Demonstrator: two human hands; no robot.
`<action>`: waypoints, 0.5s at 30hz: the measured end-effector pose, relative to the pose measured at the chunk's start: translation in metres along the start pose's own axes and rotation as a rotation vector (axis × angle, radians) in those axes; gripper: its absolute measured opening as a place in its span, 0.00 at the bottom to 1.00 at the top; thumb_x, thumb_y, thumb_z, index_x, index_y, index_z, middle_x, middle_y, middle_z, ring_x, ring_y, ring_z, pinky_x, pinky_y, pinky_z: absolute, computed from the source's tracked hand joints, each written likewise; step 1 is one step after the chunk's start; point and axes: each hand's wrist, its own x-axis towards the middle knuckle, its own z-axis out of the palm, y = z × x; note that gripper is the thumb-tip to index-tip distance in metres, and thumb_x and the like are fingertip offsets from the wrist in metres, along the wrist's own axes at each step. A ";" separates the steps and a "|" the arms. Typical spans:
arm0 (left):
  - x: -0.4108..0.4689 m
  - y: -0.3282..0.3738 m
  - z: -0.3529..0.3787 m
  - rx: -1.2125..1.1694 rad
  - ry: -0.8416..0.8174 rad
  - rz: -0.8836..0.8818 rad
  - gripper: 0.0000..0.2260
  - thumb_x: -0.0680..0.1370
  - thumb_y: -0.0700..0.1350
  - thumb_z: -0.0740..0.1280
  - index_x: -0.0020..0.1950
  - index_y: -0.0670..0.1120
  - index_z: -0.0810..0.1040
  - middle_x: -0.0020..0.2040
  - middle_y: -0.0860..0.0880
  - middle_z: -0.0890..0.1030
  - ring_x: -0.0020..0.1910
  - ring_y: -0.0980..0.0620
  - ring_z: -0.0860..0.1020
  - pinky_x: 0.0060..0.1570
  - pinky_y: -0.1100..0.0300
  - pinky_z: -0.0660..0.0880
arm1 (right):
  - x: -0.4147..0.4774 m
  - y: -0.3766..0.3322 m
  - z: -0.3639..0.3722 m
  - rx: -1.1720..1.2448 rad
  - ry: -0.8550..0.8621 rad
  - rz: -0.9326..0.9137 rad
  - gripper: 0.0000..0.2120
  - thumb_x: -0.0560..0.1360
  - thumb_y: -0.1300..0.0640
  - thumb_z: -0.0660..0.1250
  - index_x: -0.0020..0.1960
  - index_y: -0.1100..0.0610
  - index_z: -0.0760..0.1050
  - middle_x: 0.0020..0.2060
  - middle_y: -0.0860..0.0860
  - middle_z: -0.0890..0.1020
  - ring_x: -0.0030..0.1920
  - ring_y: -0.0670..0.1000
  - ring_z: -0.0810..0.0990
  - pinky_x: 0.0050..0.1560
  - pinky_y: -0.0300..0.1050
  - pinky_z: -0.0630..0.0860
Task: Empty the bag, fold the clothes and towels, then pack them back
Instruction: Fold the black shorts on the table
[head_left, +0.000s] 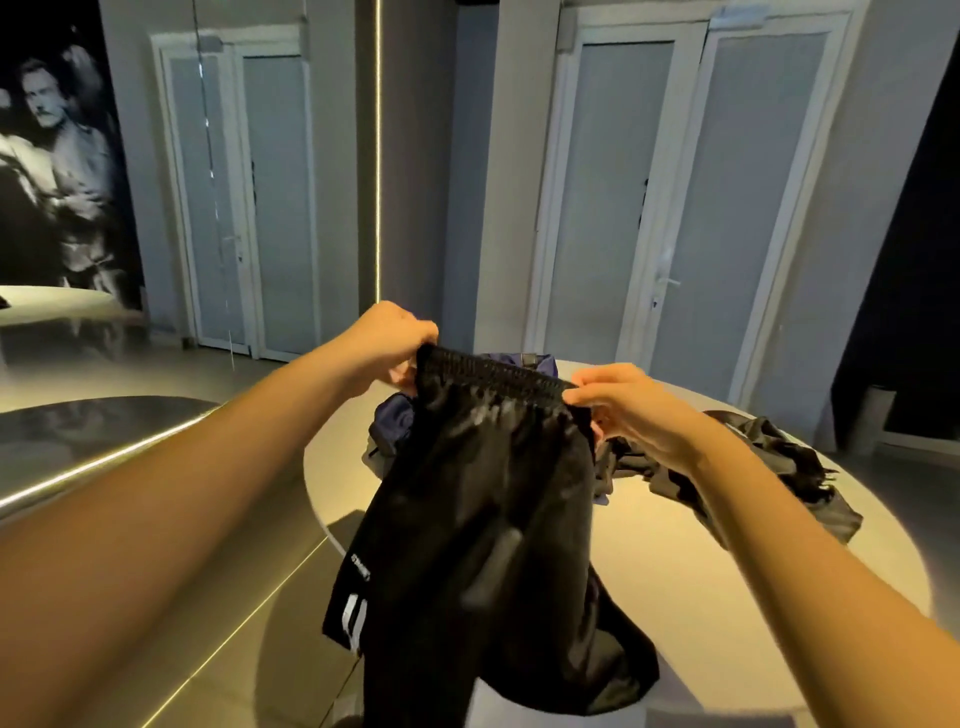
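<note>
A pair of black shorts (478, 519) with white stripes near one hem hangs in the air above the round white table (701, 571). My left hand (387, 345) grips the left end of the elastic waistband and my right hand (623, 402) pinches the right end, stretching the band between them. Behind the shorts a dark navy bag (395, 421) sits on the table, mostly hidden by the fabric. A crumpled black garment (779, 462) lies on the table to the right, partly under my right forearm.
Two sets of white frosted doors (691, 197) stand behind the table, with a lit vertical strip (379, 156) between them. A shiny curved counter (78, 436) runs at the left. A small bin (875, 415) stands on the floor at the far right.
</note>
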 end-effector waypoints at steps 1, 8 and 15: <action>-0.004 -0.004 -0.003 0.085 -0.125 -0.044 0.08 0.78 0.39 0.67 0.39 0.39 0.77 0.32 0.42 0.78 0.30 0.48 0.80 0.36 0.55 0.80 | -0.001 -0.004 -0.006 -0.017 0.046 -0.014 0.11 0.81 0.60 0.65 0.41 0.63 0.74 0.39 0.60 0.72 0.40 0.57 0.71 0.35 0.38 0.75; -0.013 -0.047 0.048 0.496 -0.624 -0.191 0.15 0.76 0.54 0.75 0.48 0.43 0.81 0.40 0.44 0.83 0.39 0.48 0.82 0.43 0.55 0.83 | -0.045 0.019 -0.022 -0.353 -0.055 0.020 0.20 0.79 0.63 0.67 0.29 0.59 0.71 0.26 0.51 0.69 0.28 0.44 0.68 0.34 0.33 0.70; -0.007 -0.092 0.118 0.463 -0.544 -0.041 0.19 0.77 0.57 0.73 0.42 0.43 0.73 0.38 0.46 0.75 0.35 0.47 0.73 0.35 0.58 0.72 | -0.079 0.065 -0.036 -0.431 -0.054 0.077 0.14 0.76 0.64 0.69 0.31 0.64 0.75 0.32 0.64 0.76 0.35 0.51 0.77 0.44 0.43 0.80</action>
